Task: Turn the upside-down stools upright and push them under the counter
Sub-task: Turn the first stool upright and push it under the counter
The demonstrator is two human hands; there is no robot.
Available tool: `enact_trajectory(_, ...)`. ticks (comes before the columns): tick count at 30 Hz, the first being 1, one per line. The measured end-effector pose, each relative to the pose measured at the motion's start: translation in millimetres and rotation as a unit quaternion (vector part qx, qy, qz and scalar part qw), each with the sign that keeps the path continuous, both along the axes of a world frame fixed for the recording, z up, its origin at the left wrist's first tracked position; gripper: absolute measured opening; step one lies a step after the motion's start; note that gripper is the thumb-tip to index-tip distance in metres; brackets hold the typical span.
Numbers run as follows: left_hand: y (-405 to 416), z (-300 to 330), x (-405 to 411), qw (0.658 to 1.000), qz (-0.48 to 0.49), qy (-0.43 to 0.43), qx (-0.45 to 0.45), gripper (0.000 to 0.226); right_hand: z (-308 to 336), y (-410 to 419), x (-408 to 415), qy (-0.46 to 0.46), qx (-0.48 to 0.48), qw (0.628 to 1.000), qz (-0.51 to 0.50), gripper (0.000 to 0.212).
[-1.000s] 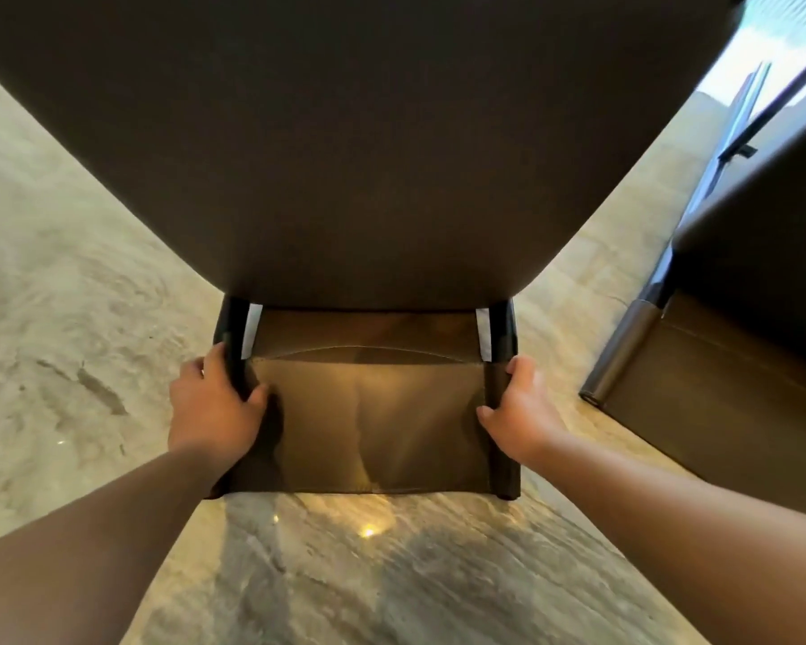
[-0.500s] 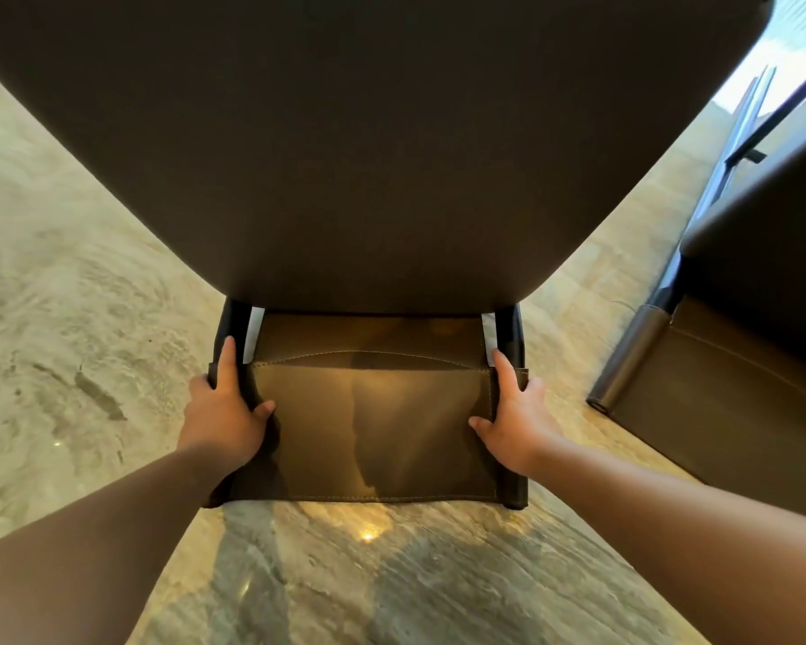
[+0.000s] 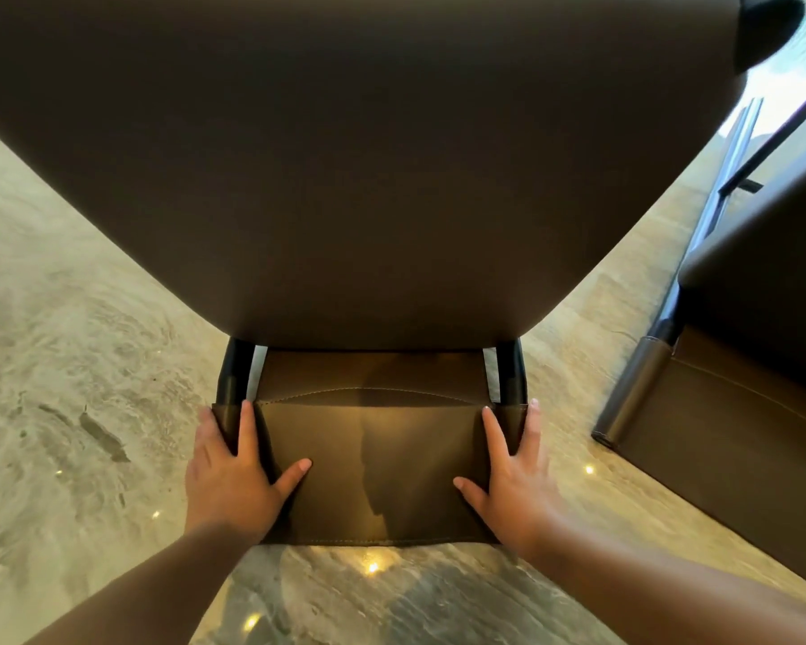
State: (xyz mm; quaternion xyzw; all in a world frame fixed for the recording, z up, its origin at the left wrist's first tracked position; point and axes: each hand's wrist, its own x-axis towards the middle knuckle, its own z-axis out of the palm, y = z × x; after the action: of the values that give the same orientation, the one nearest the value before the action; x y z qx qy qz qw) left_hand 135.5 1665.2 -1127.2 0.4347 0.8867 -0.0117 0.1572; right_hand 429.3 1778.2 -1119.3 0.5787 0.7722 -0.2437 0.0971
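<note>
A brown leather stool fills the view, its broad dark seat [image 3: 368,169] close above and its lighter backrest panel [image 3: 373,458] below on two black posts [image 3: 233,370]. The panel's lower edge meets the marble surface [image 3: 66,365]. My left hand [image 3: 236,477] lies flat on the panel's left edge, fingers straight and pointing away, thumb spread inward. My right hand [image 3: 515,477] mirrors it on the right edge. Which way up the stool stands cannot be told from here.
A second brown stool [image 3: 740,458] with a metallic post [image 3: 633,388] lies close at the right. Behind it a bright window with a dark frame [image 3: 764,146] shows. Glossy marble with light reflections stretches left and toward me.
Both hands have gone from gripping the backrest's side edges to lying flat with straight fingers. The stool has drawn closer and the seat covers more of the view.
</note>
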Motion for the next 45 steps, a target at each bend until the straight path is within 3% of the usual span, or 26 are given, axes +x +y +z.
enact_trajectory(3, -11, -3, -2, 0.992, -0.111, 0.035, -0.052, 0.107, -4, -5, 10, -0.08, 0.053, 0.988, 0.122, 0.097)
enact_trajectory(9, -19, -1, 5, 0.945, -0.3, -0.008, -0.127, 0.119, -16, 2, 26, -0.116, 0.032, 0.975, 0.187, 0.115)
enact_trajectory(17, -12, -10, 9, 0.9, -0.426, 0.003, -0.094, 0.11, -5, 7, 15, -0.112, 0.026, 0.939, 0.326, 0.119)
enact_trajectory(19, -11, -7, 13, 0.901, -0.42, -0.008, -0.11, 0.108, -9, 3, 10, -0.117, 0.061, 0.925, 0.357, 0.115)
enact_trajectory(23, -5, 0, 33, 0.911, -0.384, -0.01, -0.15, 0.109, 0, 0, 2, -0.127, 0.038, 0.918, 0.373, 0.107)
enact_trajectory(28, -2, 8, 49, 0.899, -0.385, -0.002, -0.211, 0.088, 10, -3, -8, -0.134, 0.009, 0.895, 0.424, 0.096)
enact_trajectory(36, -1, 25, 52, 0.894, -0.384, -0.025, -0.229, 0.083, 14, -35, -36, -0.172, -0.024, 0.902, 0.396, 0.076)
enact_trajectory(45, 1, 39, 56, 0.888, -0.386, -0.031, -0.247, 0.08, 18, -39, -35, -0.165, -0.007, 0.909, 0.384, 0.071)
